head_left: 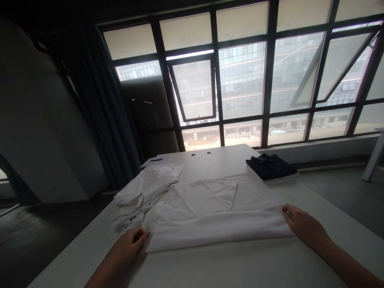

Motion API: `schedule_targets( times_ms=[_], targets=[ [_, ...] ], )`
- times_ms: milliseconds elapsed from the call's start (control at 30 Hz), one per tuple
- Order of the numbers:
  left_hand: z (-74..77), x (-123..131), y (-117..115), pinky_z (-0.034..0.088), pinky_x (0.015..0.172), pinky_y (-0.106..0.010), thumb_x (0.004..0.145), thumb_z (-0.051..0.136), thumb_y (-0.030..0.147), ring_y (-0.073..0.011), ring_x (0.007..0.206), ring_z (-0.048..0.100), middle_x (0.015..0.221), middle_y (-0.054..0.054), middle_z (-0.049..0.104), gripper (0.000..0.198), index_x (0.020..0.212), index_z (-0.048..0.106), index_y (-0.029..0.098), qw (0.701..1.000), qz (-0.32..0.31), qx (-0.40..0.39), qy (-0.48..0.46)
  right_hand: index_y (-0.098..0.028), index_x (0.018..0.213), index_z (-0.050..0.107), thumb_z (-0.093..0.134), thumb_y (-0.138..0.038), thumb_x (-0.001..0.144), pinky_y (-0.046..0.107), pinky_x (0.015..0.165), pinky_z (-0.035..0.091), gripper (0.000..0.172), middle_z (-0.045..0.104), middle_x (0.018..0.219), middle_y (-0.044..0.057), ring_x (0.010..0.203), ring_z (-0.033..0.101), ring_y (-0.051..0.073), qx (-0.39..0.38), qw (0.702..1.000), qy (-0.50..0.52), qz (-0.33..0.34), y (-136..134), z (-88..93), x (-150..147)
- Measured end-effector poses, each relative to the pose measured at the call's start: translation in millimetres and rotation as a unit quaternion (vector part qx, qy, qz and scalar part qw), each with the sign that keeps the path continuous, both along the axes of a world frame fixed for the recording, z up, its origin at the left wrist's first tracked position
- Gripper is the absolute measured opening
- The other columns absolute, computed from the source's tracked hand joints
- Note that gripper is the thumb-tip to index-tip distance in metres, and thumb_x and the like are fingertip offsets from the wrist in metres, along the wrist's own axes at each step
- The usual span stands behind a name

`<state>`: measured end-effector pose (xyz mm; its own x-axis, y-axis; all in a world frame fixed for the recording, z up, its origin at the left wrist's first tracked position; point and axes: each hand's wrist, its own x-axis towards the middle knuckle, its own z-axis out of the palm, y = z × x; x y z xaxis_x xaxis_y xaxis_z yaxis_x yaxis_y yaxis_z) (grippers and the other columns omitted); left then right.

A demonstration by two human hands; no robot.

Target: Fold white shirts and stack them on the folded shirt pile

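A white shirt (222, 228) lies spread on the white table, its near side turned over into a long flat band. My left hand (132, 244) pinches the left end of that band between thumb and fingers. At the opposite end, my right hand (297, 220) grips the band's right corner with its fingertips. Sleeve-like folds of the shirt cross over its middle, beyond the band. To the left, close beyond my left hand, rests a crumpled heap of white clothing (150, 188).
A folded dark garment (271, 166) lies at the table's right edge on something white. Paper with a blue pen (156, 160) sits at the far left. The white table (219, 160) reaches toward large windows (240, 80); a dark curtain (99, 104) hangs at left.
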<state>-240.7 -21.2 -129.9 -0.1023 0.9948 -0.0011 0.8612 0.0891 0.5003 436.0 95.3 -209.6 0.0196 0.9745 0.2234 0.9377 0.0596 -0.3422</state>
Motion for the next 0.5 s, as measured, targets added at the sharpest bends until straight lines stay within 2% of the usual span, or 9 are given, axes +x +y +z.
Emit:
schedule_targets(
  times_ms=[100, 200, 300, 367, 500],
  targets=[
    [-4.2, -0.4, -5.3, 0.044, 0.059, -0.025, 0.091, 0.045, 0.071, -0.0192, 0.064, 0.063, 0.069, 0.001, 0.065, 0.054, 0.083, 0.060, 0.020, 0.997, -0.028, -0.061, -0.042, -0.022, 0.102, 0.064, 0.042, -0.038, 0.094, 0.035, 0.074, 0.045, 0.028, 0.073, 0.106, 0.011, 0.089, 0.069, 0.026, -0.005, 1.000, 0.002, 0.004, 1.9, -1.9, 2.0],
    [-11.9, -6.0, -8.9, 0.042, 0.051, -0.024, 0.086, 0.051, 0.073, -0.0182, 0.062, 0.060, 0.075, 0.001, 0.063, 0.053, 0.092, 0.058, 0.021, 0.990, -0.025, -0.106, -0.091, -0.023, 0.102, 0.063, 0.041, -0.038, 0.095, 0.036, 0.075, 0.045, 0.028, 0.072, 0.108, 0.010, 0.091, 0.069, 0.026, -0.007, 1.000, 0.001, 0.007, 3.2, -3.5, 3.3],
    [-14.3, -10.1, -12.1, 0.042, 0.050, -0.023, 0.082, 0.054, 0.075, -0.0180, 0.065, 0.059, 0.081, 0.002, 0.062, 0.054, 0.098, 0.058, 0.023, 0.984, -0.024, -0.128, -0.120, -0.023, 0.102, 0.063, 0.041, -0.038, 0.095, 0.035, 0.074, 0.045, 0.028, 0.072, 0.108, 0.010, 0.091, 0.069, 0.026, -0.008, 1.000, -0.004, 0.003, 3.5, -4.6, 3.5],
    [-11.4, -9.5, -13.3, 0.042, 0.052, -0.023, 0.082, 0.053, 0.076, -0.0179, 0.066, 0.057, 0.080, 0.002, 0.061, 0.055, 0.098, 0.059, 0.024, 0.984, -0.025, -0.132, -0.115, -0.024, 0.101, 0.063, 0.040, -0.039, 0.095, 0.035, 0.073, 0.045, 0.028, 0.072, 0.109, 0.010, 0.091, 0.069, 0.026, -0.010, 1.000, -0.004, 0.002, 3.0, -4.7, 3.1],
    [-3.6, -3.5, -10.3, 0.044, 0.067, -0.026, 0.085, 0.052, 0.071, -0.0199, 0.077, 0.057, 0.082, 0.000, 0.061, 0.051, 0.088, 0.060, 0.021, 0.994, -0.043, -0.084, -0.057, -0.024, 0.102, 0.063, 0.039, -0.039, 0.095, 0.035, 0.073, 0.045, 0.030, 0.072, 0.110, 0.010, 0.091, 0.069, 0.026, -0.003, 1.000, -0.002, 0.008, 1.7, -4.5, 2.0]
  ],
)
